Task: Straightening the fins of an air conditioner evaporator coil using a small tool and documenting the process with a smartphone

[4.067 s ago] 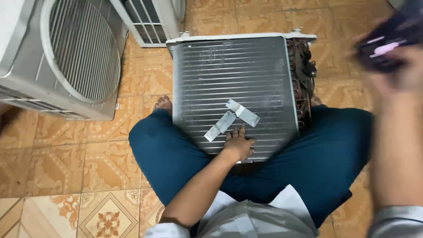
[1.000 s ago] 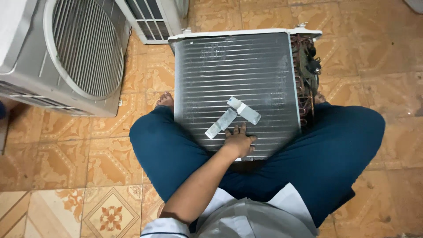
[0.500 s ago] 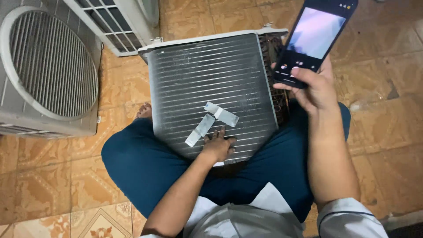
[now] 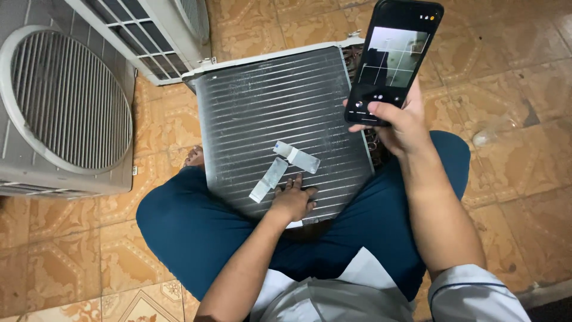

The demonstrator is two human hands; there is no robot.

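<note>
Head view looks straight down on me sitting cross-legged on the tiled floor [image 4: 524, 71], with the finned coil panel [image 4: 268, 113] leaning across my lap so its flat face tilts up toward me, far edge resting down on the floor. My left hand [image 4: 294, 201] lies on the near edge of that panel, fingers spread flat and gripping nothing; I'd say it's there to pin the panel so it doesn't slide off my legs. Just beyond the fingertips, two pale strips of tape [image 4: 286, 164] are stuck on the fins, one angled left, the other right, touching at the top like a bent elbow. My right hand [image 4: 399, 122] is up over the panel's right edge, closed around a dark phone [image 4: 393, 59], thumb on the lower part of the glass, screen facing me with a camera view on it, and held high, I reckon, so the lens looks down on the fins. Off to the left stands an outdoor unit [image 4: 65, 101] with its round fan grille, and a second white louvred casing [image 4: 149, 30] sits at the far left.
</note>
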